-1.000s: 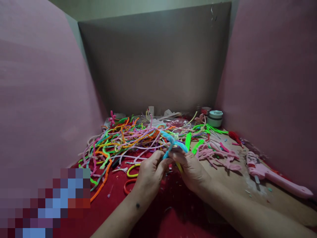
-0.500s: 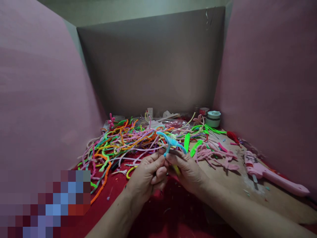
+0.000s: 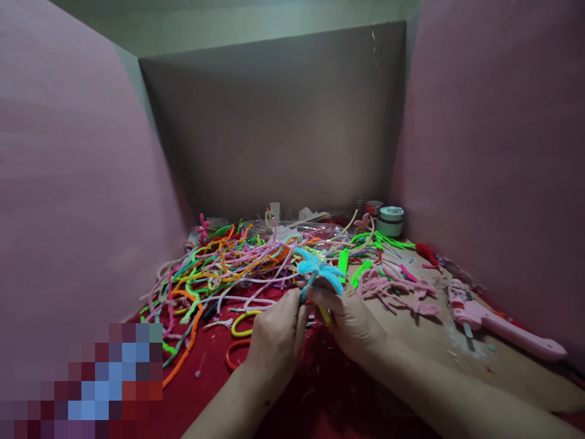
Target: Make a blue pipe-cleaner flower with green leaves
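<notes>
A light-blue pipe-cleaner flower (image 3: 315, 266) with spread petals is raised in front of me, its short stem pointing down toward my fingers. My left hand (image 3: 280, 329) is closed around the lower end of the stem. Thumb and fingers of my right hand (image 3: 350, 314) pinch the flower just under its petals. Part of a yellow thing (image 3: 326, 314) shows below the right fingers; I cannot tell what it is. Left of my left hand, a yellow loop (image 3: 241, 324) and a red loop (image 3: 232, 356), like scissor handles, lie on the red cloth, partly covered.
A tangled heap of coloured pipe cleaners (image 3: 228, 256) spreads behind my hands. Pink pipe-cleaner pieces (image 3: 397, 291) and a pink glue gun (image 3: 498, 326) lie on the brown board at right. A pale green jar (image 3: 390, 222) stands at the back. Pink panels (image 3: 493, 152) flank both sides.
The flower has turned so more of its petals face me. My left hand has rolled over and dropped slightly, uncovering the red loop. My right hand keeps nearly the same place.
</notes>
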Action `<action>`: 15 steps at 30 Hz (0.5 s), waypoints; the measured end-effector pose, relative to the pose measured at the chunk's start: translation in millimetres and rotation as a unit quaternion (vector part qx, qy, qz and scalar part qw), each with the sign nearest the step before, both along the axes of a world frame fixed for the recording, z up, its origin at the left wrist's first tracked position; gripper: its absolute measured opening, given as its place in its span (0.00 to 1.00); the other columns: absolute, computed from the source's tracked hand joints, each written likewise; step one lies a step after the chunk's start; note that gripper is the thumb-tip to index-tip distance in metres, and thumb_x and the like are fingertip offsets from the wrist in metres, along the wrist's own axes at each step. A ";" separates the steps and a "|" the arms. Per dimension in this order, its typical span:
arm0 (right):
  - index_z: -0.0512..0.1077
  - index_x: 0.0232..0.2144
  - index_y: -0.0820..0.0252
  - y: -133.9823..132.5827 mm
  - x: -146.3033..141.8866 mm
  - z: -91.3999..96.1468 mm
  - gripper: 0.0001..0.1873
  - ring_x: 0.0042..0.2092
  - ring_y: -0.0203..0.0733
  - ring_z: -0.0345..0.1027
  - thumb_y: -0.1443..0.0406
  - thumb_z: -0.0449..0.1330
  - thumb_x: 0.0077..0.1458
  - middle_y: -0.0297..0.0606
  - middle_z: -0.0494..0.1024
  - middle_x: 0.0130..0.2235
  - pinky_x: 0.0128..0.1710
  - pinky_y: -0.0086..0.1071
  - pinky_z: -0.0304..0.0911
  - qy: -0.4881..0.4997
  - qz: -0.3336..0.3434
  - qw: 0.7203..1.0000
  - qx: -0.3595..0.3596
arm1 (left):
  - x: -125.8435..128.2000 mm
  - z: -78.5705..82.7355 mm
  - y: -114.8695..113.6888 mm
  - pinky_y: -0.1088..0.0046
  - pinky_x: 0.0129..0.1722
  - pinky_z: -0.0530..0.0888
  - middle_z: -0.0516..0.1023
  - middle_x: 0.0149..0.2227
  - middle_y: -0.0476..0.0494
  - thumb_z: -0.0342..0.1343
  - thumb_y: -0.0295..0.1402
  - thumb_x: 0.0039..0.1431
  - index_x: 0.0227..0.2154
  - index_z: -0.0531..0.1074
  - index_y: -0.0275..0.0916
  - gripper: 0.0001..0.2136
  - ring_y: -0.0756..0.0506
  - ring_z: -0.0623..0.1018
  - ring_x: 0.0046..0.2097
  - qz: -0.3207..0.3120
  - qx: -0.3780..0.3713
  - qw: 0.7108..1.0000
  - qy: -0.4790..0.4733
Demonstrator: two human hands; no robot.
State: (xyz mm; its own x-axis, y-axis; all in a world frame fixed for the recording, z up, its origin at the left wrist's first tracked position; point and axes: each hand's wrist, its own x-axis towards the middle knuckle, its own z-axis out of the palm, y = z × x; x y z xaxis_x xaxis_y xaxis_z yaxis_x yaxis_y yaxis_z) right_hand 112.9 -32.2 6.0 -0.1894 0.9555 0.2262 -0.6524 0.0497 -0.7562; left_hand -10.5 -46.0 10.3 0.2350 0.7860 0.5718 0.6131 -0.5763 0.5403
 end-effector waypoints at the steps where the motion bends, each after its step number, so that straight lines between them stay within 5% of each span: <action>1: 0.74 0.27 0.59 -0.9 -0.7 -0.6 0.04 0.32 0.35 0.64 0.68 0.64 0.43 0.31 0.74 0.29 0.37 0.30 0.59 -0.001 -0.010 1.000 0.008 | -0.7 -2.9 1.1 0.76 0.25 0.60 0.66 0.22 0.51 0.47 0.32 0.58 0.27 0.66 0.39 0.06 0.51 0.67 0.24 0.011 0.032 0.999 0.026; 5: 0.76 0.30 0.57 -2.9 -2.3 -3.7 0.07 0.36 0.36 0.65 0.68 0.64 0.44 0.31 0.76 0.31 0.42 0.32 0.58 -0.006 -0.034 0.999 0.031 | -2.7 -4.4 2.2 0.77 0.26 0.61 0.66 0.23 0.51 0.45 0.31 0.59 0.26 0.65 0.39 0.08 0.51 0.67 0.25 0.007 0.034 0.999 0.022; 9: 0.76 0.30 0.55 -2.1 -1.1 -5.5 0.07 0.33 0.35 0.66 0.67 0.65 0.44 0.30 0.76 0.30 0.40 0.31 0.59 -0.016 -0.034 0.999 0.028 | -2.8 2.5 0.4 0.79 0.22 0.56 0.55 0.19 0.54 0.47 0.35 0.58 0.20 0.61 0.38 0.12 0.54 0.57 0.22 -0.011 -0.099 0.992 -0.079; 15: 0.76 0.33 0.55 -3.5 1.0 -2.7 0.09 0.32 0.37 0.66 0.62 0.64 0.46 0.32 0.76 0.31 0.37 0.33 0.60 -0.058 -0.024 0.997 0.051 | -2.7 11.5 3.4 0.80 0.20 0.52 0.52 0.17 0.57 0.51 0.40 0.56 0.23 0.64 0.36 0.12 0.55 0.53 0.21 -0.150 -0.291 0.913 -0.244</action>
State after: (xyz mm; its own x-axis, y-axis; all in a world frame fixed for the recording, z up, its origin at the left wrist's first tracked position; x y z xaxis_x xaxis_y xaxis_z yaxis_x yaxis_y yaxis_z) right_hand 113.9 -35.8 3.3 -0.1750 0.9372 0.3016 -0.5562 0.1586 -0.8158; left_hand -13.2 -42.6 21.8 0.3188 0.9320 0.1726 0.0790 -0.2076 0.9750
